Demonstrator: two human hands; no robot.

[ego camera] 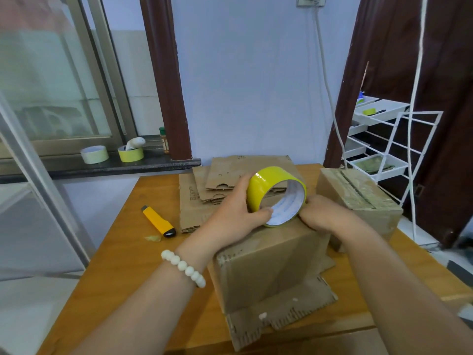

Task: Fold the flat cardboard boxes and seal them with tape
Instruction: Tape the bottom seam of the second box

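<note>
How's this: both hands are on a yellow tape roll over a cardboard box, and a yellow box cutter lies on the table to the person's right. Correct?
Not quite: the head view shows the yellow box cutter on the table to the person's left. The left hand and right hand are indeed on the yellow tape roll over the cardboard box.

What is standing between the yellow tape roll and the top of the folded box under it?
Nothing visible does. The left hand grips the tape roll at the box top, and the right hand, fingers curled, touches the roll's edge.
</note>
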